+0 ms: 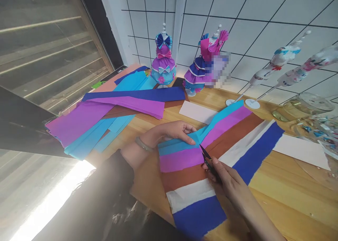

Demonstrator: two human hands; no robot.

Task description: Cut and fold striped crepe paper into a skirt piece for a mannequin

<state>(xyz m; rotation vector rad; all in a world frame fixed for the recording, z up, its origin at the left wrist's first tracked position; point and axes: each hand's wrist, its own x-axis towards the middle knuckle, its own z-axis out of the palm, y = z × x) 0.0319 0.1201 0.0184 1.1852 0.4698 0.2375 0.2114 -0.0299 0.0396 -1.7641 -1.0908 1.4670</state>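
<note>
A striped sheet of crepe-like paper (182, 161), with blue, purple, brown, white and dark blue bands, lies over the wooden table. My left hand (181, 131) pinches its light blue top edge between thumb and fingers. In my right hand (224, 172) is a pair of dark scissors (205, 155), whose blades point up and left at the purple and light blue bands, just below my left thumb. The paper spreads in two wings, one toward the front edge and one toward the back right. My right fingers partly hide the scissors' handles.
Loose coloured strips (132, 94) are piled at the back left. Two small dressed mannequins (163, 63) and two plainer ones on stands stand by the tiled wall. A glass container (303, 107) is at the right, near white strips (301, 151) on the wooden table (280, 198).
</note>
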